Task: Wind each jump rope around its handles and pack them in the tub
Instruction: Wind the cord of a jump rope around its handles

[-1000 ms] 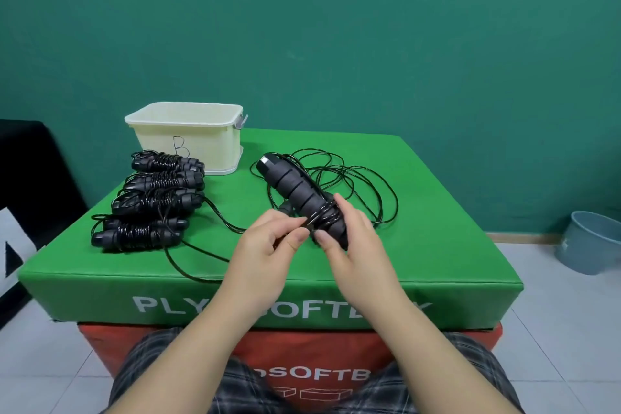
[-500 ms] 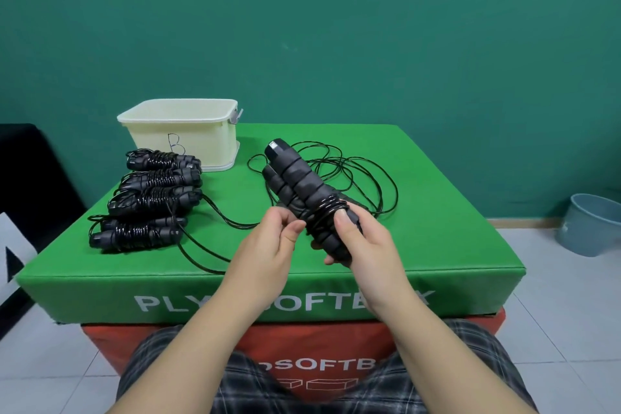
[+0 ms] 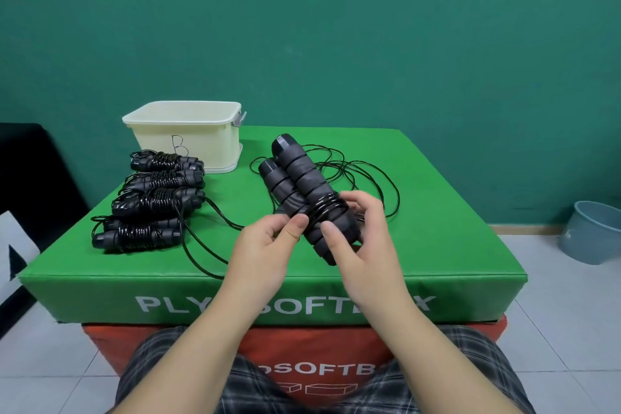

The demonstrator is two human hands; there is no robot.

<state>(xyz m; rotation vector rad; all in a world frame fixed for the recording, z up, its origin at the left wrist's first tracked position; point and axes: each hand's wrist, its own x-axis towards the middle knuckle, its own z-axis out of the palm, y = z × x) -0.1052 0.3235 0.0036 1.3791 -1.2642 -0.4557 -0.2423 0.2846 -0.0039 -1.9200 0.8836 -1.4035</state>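
Green box [image 3: 437, 212] lettered "SOFTB", tub [image 3: 188, 144] marked "B"

Single head view: looks forward and down over green box [image 3: 437, 212], close above hands, wall behind.

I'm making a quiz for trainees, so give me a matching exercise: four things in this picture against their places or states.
Things:
1. tub
2. wound ropes
3. handles
4. bucket

Places or states:
A. on the floor, right of the box
B. held in both hands, partly wrapped
C. far left corner of the green box, marked B
D. lying in a row in front of the tub

Pairs: 1-C, 2-D, 3-B, 4-A
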